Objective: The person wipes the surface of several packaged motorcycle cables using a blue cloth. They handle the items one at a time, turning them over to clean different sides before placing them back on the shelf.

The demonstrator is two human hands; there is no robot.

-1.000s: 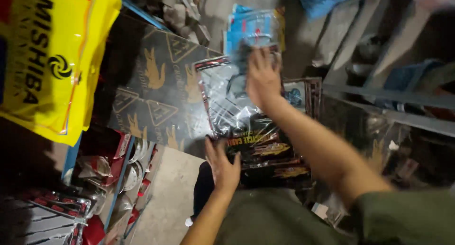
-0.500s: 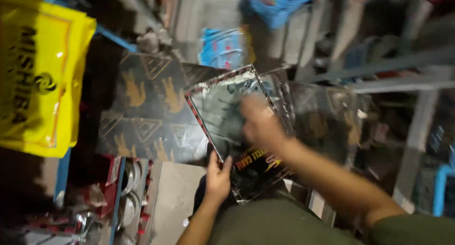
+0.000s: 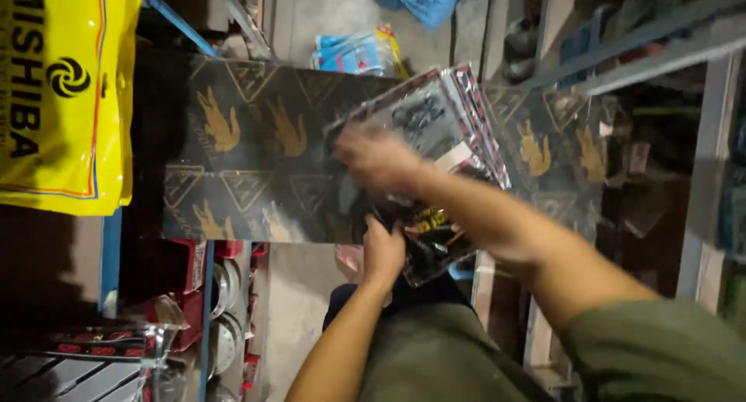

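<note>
The stack of flat plastic-wrapped packets (image 3: 435,138) lies tilted on the dark patterned board (image 3: 256,161), and everything else is placed from it; nearest the camera, the left forearm rises bare from below, and the left hand (image 3: 383,253) sits at the stack's near lower edge, fingers curled shut around that edge, thumb side toward the board; the right arm, in an olive sleeve at the lower right, crosses diagonally up and leftward over the stack's near corner, wrist bent; the right hand (image 3: 378,158) lies blurred on the stack's left upper part, palm down and touching the top packet, though whether its fingers are closed on it cannot be told; left of the stack and well apart hangs a yellow plastic bag (image 3: 66,99); below the board's left end stands a rack of shiny round lids (image 3: 221,324); beyond the stack's far edge, on the grey floor, lies a blue-and-white packet (image 3: 353,54).
</note>
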